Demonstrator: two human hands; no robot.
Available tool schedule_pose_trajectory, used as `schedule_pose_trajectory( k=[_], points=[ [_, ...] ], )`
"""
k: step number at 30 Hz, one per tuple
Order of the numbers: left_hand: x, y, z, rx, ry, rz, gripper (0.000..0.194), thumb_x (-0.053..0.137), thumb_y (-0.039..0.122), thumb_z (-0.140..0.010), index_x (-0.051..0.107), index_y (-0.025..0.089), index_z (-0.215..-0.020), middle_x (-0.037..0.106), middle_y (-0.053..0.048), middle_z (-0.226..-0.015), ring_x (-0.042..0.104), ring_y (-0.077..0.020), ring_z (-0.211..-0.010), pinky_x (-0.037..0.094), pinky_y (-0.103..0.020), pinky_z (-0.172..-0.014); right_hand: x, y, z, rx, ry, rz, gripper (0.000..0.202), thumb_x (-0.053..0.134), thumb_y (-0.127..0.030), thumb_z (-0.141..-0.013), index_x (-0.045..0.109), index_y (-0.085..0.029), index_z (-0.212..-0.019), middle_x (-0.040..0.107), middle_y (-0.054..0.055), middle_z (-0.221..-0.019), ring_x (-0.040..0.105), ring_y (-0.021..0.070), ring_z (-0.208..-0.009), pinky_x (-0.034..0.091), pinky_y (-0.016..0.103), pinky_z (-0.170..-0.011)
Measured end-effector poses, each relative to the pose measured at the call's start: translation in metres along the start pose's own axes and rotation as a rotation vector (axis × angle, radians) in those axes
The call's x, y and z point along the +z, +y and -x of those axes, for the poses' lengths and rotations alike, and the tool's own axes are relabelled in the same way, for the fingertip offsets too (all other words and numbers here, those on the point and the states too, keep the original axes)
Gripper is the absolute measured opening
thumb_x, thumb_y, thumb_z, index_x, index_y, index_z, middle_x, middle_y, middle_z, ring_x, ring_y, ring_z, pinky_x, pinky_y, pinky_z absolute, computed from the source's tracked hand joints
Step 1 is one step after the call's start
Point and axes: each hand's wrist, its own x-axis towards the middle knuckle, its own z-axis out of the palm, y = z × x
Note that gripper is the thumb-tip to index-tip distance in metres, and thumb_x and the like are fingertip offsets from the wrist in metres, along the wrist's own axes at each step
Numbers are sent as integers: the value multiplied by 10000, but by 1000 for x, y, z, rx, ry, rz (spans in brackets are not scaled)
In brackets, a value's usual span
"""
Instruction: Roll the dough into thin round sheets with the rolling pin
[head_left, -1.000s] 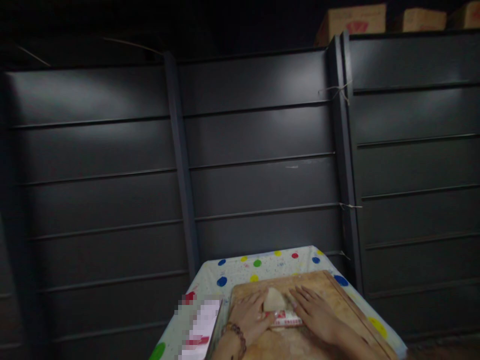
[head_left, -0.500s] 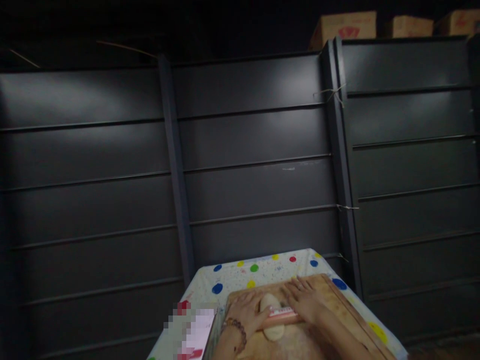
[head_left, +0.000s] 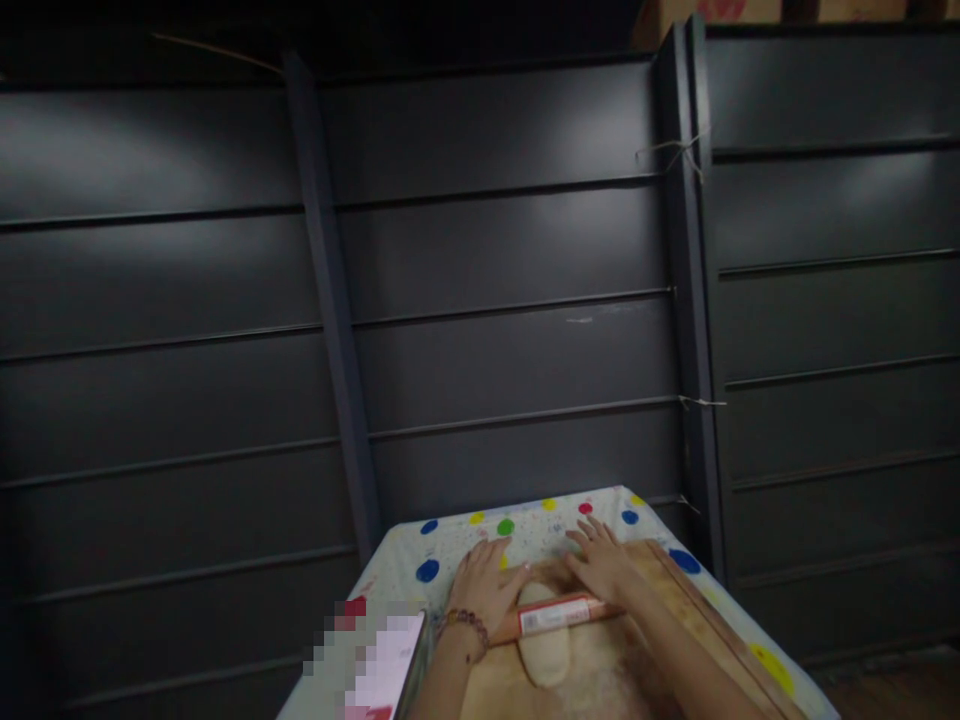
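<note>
A rolling pin [head_left: 555,615] with a red and white label lies across a long, flat oval of pale dough [head_left: 545,658] on a wooden board [head_left: 600,680]. My left hand [head_left: 484,590], with a beaded bracelet at the wrist, rests on the pin's left end, its fingers stretched forward and apart. On the pin's right end lies my right hand [head_left: 604,570], palm down with fingers spread. Dough shows both in front of and behind the pin.
The board rests on a white tablecloth [head_left: 525,525] with coloured dots. A phone-like device [head_left: 394,660], partly pixelated, stands left of the board. A dark panelled wall [head_left: 510,370] rises behind the table. Cardboard boxes [head_left: 720,12] show at the top right.
Both hands have moved forward over the pin, and its label has turned more into view. More dough shows on the near side of the pin. The camera view has tilted slightly down.
</note>
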Motion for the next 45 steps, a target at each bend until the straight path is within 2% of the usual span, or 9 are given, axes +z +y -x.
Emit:
schedule_pose_trajectory(
  k=[4, 9, 17, 21, 29, 35, 41, 45],
  points=[
    [-3, -3, -10, 8, 120, 25, 553, 370, 533, -942, 559, 177, -1321, 580, -100, -1390, 463, -246, -1331, 293, -381, -1163, 2, 5, -12, -21, 54, -31, 527, 371, -470, -960, 571, -164, -1340, 462, 130, -1481, 262, 280, -1439, 198, 472, -1167],
    [-17, 0, -20, 14, 192, 79, 440, 365, 479, -953, 609, 207, -1199, 656, -73, -1264, 546, -227, -1221, 355, -364, -1110, 8, 11, -25, -71, 163, -69, 489, 315, -411, -984, 623, -161, -1269, 516, 125, -1433, 299, 268, -1420, 232, 476, -1162],
    [-13, -8, -35, 44, 221, 75, 404, 346, 471, -968, 617, 212, -1121, 677, -75, -1194, 581, -232, -1144, 391, -362, -1058, 13, 16, -40, -118, 278, -58, 479, 290, -387, -1001, 665, -166, -1201, 570, 108, -1376, 342, 265, -1393, 278, 448, -1153],
    [-13, -9, -39, 42, 220, 55, 431, 336, 470, -978, 620, 190, -1142, 682, -80, -1181, 586, -238, -1143, 393, -358, -1051, 14, 18, -45, -114, 320, -52, 458, 299, -361, -1000, 680, -165, -1161, 594, 117, -1340, 379, 265, -1367, 297, 452, -1142],
    [-7, -19, -49, 14, 225, 47, 445, 324, 478, -984, 618, 205, -1174, 682, -76, -1205, 575, -242, -1169, 348, -370, -1086, 14, 23, -57, -110, 415, -35, 467, 272, -321, -1005, 682, -142, -1138, 614, 135, -1304, 390, 266, -1356, 312, 449, -1135],
    [-7, -20, -51, -29, 213, 39, 410, 320, 455, -989, 619, 226, -1150, 689, -60, -1215, 564, -244, -1203, 224, -459, -1155, 18, 26, -66, -132, 458, -38, 477, 267, -327, -1009, 688, -130, -1120, 629, 139, -1278, 419, 270, -1331, 330, 447, -1122],
    [-6, -21, -55, -28, 191, 45, 424, 309, 444, -984, 625, 206, -1136, 684, -81, -1211, 557, -255, -1211, 267, -478, -1123, 23, 30, -75, -141, 481, -41, 479, 268, -329, -1005, 688, -131, -1120, 636, 143, -1265, 431, 276, -1315, 355, 465, -1101],
    [-3, -24, -58, -26, 184, 52, 407, 307, 433, -991, 629, 214, -1110, 692, -67, -1184, 561, -250, -1198, 251, -496, -1127, 26, 31, -79, -167, 505, -36, 459, 288, -317, -1006, 698, -127, -1087, 652, 139, -1234, 443, 271, -1298, 368, 447, -1094]
  ],
)
